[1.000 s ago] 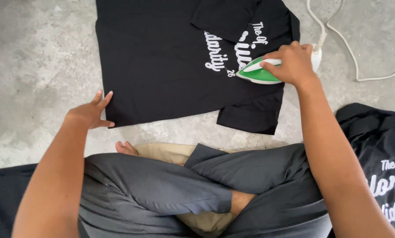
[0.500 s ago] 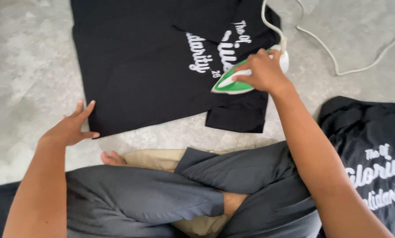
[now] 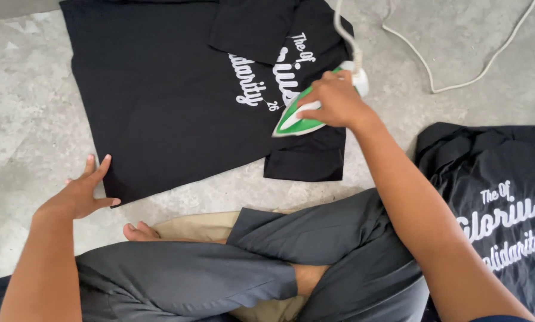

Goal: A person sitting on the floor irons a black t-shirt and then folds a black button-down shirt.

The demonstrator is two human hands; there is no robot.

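A person sat cross-legged on a grey concrete floor [image 3: 28, 113], seen from above. The right hand [image 3: 336, 102] gripped a green and white iron [image 3: 297, 119], its fingers [image 3: 310, 97] curled closed around the handle. The iron rested on a black t-shirt [image 3: 172, 101] spread flat on the floor on the far side of the person's knees, pressing near the shirt's right sleeve beside white script lettering. A white cord [image 3: 434, 65] trailed from the iron across the floor to the far right. The left hand [image 3: 79, 194] lay with fingers spread open, holding nothing, fingertips touching the shirt's near left corner. A second black t-shirt [image 3: 500, 197] lay crumpled at the right.
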